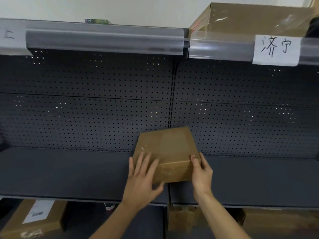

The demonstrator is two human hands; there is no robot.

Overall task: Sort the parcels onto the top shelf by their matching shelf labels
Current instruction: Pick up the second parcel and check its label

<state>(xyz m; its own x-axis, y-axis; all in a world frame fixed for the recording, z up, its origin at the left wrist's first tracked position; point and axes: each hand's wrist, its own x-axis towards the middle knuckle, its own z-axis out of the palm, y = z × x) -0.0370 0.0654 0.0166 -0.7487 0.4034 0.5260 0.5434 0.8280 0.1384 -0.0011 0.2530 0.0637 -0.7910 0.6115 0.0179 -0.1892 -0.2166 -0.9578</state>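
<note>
Far left on the top shelf's front rail point(103, 38): part of a white paper label point(10, 36), its writing cut off by the frame edge. Below, at the bottom left corner, a cardboard box with a printed sticker point(37, 216), standing under the dark middle shelf point(60, 171). Behind that shelf, a dark perforated back panel point(86, 104). Near the middle shelf's front edge, just about where its two sections join, a small brown taped parcel point(168, 152), held between both hands and tilted with its far end raised. Left hand point(143, 176) spread flat against the parcel's near left corner, fingers fanned over the top face, thumb tucked beneath the near edge; grip open-handed, pressing rather than clamped. Right hand point(202, 171) wrapped around the parcel's near right corner, thumb on the top face, fingers down the right side; grip closed on the parcel. Parcel thus between the two grips, most of it beyond the fingertips toward the back panel. Whether its underside touches the shelf: cannot tell. Upper right, on the top shelf, a large brown taped parcel point(255, 19), sitting above a white handwritten label reading 济宁 point(276, 50) on the rail.
</note>
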